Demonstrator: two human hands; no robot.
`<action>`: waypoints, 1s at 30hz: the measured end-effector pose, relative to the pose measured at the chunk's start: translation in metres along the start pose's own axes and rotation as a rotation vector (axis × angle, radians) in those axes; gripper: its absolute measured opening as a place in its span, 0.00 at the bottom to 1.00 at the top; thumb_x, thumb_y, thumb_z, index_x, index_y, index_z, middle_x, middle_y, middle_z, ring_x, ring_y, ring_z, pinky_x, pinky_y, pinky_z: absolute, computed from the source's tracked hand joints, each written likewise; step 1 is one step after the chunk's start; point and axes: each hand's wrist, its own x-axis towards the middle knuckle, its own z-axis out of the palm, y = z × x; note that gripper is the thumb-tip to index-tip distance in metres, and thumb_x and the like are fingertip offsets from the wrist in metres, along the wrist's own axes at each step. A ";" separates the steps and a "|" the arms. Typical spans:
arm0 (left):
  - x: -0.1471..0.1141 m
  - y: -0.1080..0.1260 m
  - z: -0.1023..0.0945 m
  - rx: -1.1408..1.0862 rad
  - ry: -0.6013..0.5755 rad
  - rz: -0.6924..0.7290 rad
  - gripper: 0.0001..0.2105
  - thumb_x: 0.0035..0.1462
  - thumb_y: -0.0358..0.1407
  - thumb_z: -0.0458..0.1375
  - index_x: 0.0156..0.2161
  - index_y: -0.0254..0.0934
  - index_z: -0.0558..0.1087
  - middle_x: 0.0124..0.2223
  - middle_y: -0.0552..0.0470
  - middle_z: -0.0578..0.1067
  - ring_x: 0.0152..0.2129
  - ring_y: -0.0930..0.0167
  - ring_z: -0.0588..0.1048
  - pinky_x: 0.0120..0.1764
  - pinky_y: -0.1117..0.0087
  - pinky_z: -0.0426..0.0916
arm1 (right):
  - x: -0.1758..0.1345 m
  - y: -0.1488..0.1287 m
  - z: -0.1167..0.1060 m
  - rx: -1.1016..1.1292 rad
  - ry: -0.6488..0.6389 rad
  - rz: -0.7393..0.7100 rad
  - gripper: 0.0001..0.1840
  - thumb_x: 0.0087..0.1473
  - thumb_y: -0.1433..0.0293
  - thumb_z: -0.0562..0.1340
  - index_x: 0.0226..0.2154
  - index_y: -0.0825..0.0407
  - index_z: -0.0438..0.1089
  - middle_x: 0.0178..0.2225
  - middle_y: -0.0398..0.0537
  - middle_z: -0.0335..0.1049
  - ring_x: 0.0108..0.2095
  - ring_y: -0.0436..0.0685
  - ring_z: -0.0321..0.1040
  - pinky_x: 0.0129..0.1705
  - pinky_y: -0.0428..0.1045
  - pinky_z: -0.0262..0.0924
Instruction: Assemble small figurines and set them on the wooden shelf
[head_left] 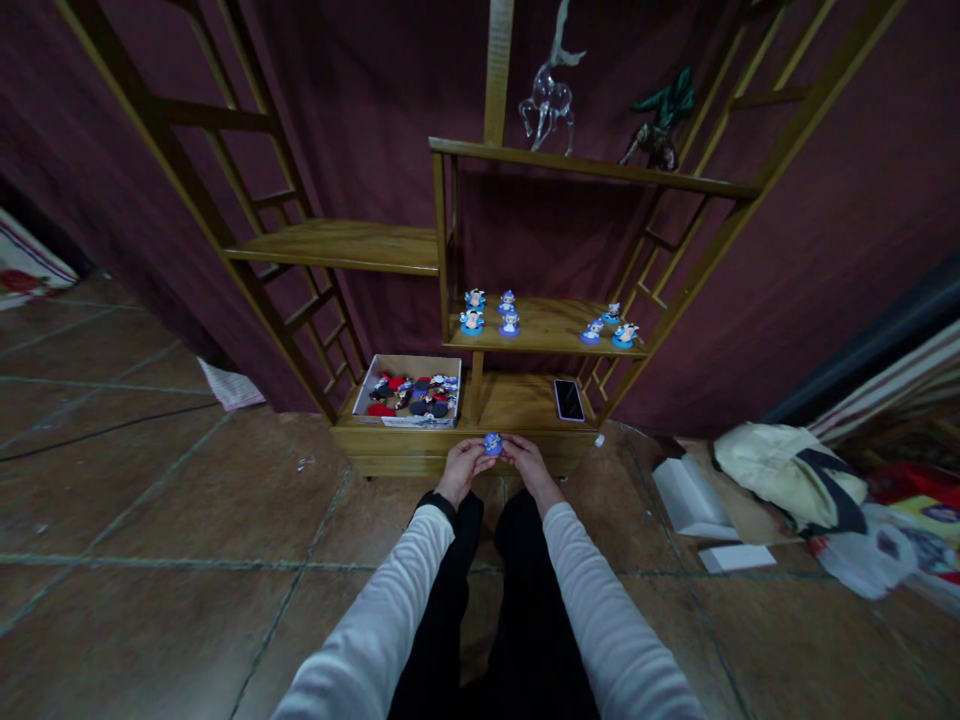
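Observation:
Between my two hands I hold a small purple figurine (493, 444), in front of the wooden shelf unit's base. My left hand (463, 468) grips it from the left, a dark band on that wrist. From the right, the fingers of my right hand (529, 462) are closed on its other side. Beyond them, several small figurines stand on the middle shelf (551, 335): a purple one (509, 323) and a blue-based one (472, 321) at its left, others such as a blue-based figurine (625, 335) at its right. An open cardboard box (365, 392) holds several jumbled red, black and blue figurines.
A phone (568, 400) lies on the lowest shelf. Higher up stand a clear deer statue (551, 95) and a dark green statue (664, 115). On the tiled floor at right are a white box (691, 497), a pale bag (784, 470) and plastic bags (874, 550).

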 end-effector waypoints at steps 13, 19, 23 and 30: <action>0.005 -0.005 -0.001 0.002 0.067 0.145 0.12 0.41 0.36 0.65 0.33 0.33 0.74 0.30 0.49 0.76 0.24 0.74 0.74 0.30 0.73 0.69 | -0.001 -0.001 -0.001 -0.013 -0.094 0.013 0.17 0.29 0.68 0.68 0.29 0.52 0.70 0.27 0.42 0.71 0.27 0.49 0.65 0.31 0.45 0.61; 0.007 -0.005 -0.001 0.026 0.074 0.171 0.13 0.39 0.39 0.65 0.30 0.32 0.74 0.28 0.48 0.76 0.25 0.74 0.73 0.31 0.74 0.67 | -0.003 -0.003 -0.001 0.033 -0.120 0.018 0.16 0.30 0.67 0.69 0.28 0.52 0.69 0.27 0.43 0.70 0.30 0.52 0.67 0.35 0.49 0.64; 0.006 -0.004 -0.001 0.001 0.057 0.182 0.13 0.37 0.39 0.66 0.30 0.32 0.74 0.28 0.50 0.76 0.26 0.74 0.73 0.32 0.73 0.67 | -0.001 -0.002 -0.002 0.060 -0.088 0.049 0.18 0.33 0.62 0.68 0.29 0.52 0.69 0.26 0.44 0.70 0.29 0.53 0.68 0.35 0.51 0.65; 0.006 -0.005 0.001 -0.018 0.018 0.194 0.14 0.36 0.37 0.67 0.30 0.32 0.75 0.28 0.49 0.76 0.27 0.72 0.74 0.35 0.70 0.67 | 0.001 0.003 -0.005 0.024 -0.092 0.026 0.20 0.32 0.60 0.69 0.30 0.52 0.69 0.28 0.44 0.71 0.29 0.51 0.68 0.35 0.49 0.64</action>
